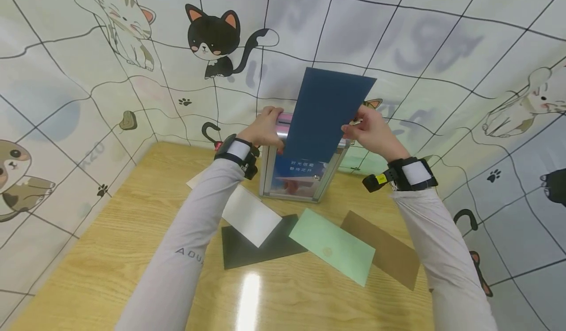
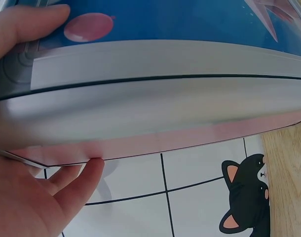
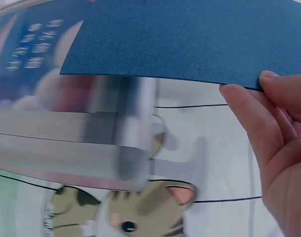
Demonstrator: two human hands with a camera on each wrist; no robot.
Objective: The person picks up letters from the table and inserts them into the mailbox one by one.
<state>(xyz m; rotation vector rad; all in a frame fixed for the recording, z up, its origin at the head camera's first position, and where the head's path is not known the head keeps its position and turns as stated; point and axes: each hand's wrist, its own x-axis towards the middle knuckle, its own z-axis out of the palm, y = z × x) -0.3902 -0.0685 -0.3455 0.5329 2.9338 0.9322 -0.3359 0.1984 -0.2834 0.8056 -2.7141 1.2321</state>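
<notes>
The blue paper (image 1: 329, 115) looks matt and finely grained. The box (image 1: 294, 179) has smooth, metallic-looking edging. The wood-grained table (image 1: 119, 252) shines.

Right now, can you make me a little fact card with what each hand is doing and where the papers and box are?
Left hand: grips the box
Right hand: pinches the edge of the blue paper
Blue paper: raised, hiding part of the box
Box: stands on the wooden table
White paper: partly over the dark paper
Green paper: partly over the brown paper
Backdrop: cartoon cats
</notes>
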